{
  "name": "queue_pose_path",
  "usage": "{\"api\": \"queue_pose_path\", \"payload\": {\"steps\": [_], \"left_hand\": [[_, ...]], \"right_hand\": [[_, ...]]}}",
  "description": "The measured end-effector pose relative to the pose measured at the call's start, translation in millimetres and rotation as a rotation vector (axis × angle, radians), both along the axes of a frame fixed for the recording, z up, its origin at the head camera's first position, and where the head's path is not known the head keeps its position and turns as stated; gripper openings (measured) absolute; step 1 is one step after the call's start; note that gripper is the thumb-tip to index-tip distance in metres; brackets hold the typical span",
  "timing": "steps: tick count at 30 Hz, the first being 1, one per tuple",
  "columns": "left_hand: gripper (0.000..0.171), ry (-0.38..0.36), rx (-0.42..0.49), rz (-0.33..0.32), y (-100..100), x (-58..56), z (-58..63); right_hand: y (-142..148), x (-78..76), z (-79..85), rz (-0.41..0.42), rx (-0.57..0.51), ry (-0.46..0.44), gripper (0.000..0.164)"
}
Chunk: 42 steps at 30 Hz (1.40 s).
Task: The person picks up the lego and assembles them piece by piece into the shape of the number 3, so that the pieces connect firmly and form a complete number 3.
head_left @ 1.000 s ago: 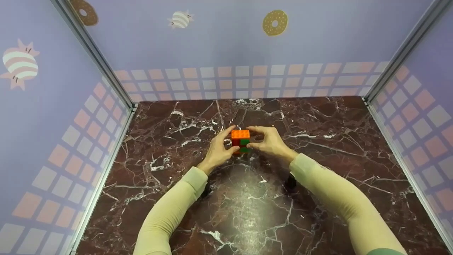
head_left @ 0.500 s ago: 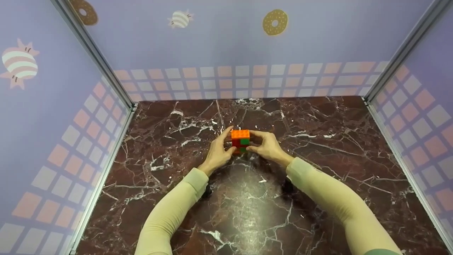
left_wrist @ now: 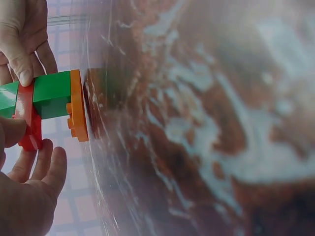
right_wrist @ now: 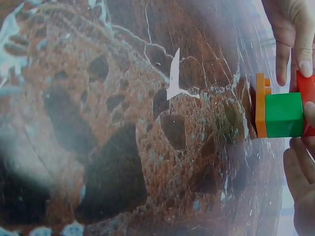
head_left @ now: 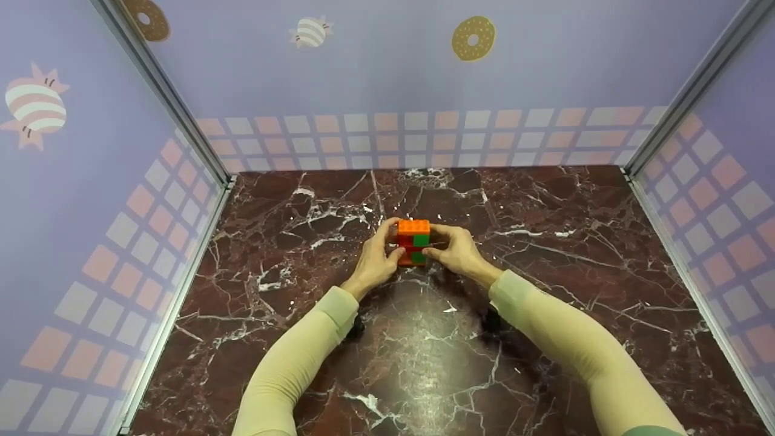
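Observation:
A small stack of toy building bricks (head_left: 421, 240) stands on the dark marble surface. Its orange plate (right_wrist: 261, 105) is lowest, with a green brick (left_wrist: 53, 93) on it, a red brick (left_wrist: 32, 118) across that, another green brick (left_wrist: 7, 100) above, and an orange studded brick (head_left: 414, 226) on top. The red brick and the lower plate jut out to the left of the green. My left hand (head_left: 375, 257) holds the stack from the left, thumb at the red brick. From the right, my right hand (head_left: 463, 249) grips it, thumb also on the red brick at its front.
The brown-red marble tabletop (head_left: 290, 339) reaches all around the hands. A patterned back wall (head_left: 387, 79) and side walls (head_left: 91, 200) with metal corner posts (head_left: 684, 91) enclose it. Dark wrist gear (head_left: 491, 318) shows beneath the right cuff.
My right fingers have come down from the stack's top corner to its side. My left forefinger bends closer in around the stack. The stack stays at nearly the same spot.

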<state>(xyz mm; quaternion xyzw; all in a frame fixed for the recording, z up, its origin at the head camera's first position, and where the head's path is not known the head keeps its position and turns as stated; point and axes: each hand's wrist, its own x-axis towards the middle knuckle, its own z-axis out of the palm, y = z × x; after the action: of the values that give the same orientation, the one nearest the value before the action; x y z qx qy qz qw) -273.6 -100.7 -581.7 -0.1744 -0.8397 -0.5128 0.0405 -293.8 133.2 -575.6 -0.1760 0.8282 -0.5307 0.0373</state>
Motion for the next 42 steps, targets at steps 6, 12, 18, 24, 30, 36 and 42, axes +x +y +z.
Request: {"api": "queue_pose_path", "payload": {"steps": [6, 12, 18, 24, 30, 36, 42], "left_hand": [[0.067, -0.057, 0.050, -0.007, 3, -0.3, 3.6], [0.067, -0.104, 0.099, -0.004, 7, -0.3, 5.2], [0.068, -0.110, 0.138, -0.004, 10, -0.1, 7.2], [0.067, -0.101, 0.148, -0.013, 12, -0.4, 8.2], [0.068, -0.113, 0.142, -0.004, 14, -0.4, 8.0], [0.067, -0.115, 0.121, 0.007, 15, -1.1, 9.1], [0.064, -0.118, 0.102, 0.028, 18, -2.8, 10.3]], "right_hand": [[1, 0.7, 0.1, 0.007, -0.091, -0.025, 0.058], [1, 2.6, -0.5, 0.017, -0.123, -0.045, 0.059], [-1, 3.4, 1.2, 0.008, -0.170, -0.088, 0.059], [0, 4.7, 0.6, -0.017, -0.194, -0.085, 0.059], [3, 5.7, 0.8, -0.036, -0.204, -0.057, 0.066], [5, 6.4, 0.8, -0.064, -0.179, -0.038, 0.069], [7, 6.2, 0.2, -0.070, -0.200, -0.068, 0.070]]}}
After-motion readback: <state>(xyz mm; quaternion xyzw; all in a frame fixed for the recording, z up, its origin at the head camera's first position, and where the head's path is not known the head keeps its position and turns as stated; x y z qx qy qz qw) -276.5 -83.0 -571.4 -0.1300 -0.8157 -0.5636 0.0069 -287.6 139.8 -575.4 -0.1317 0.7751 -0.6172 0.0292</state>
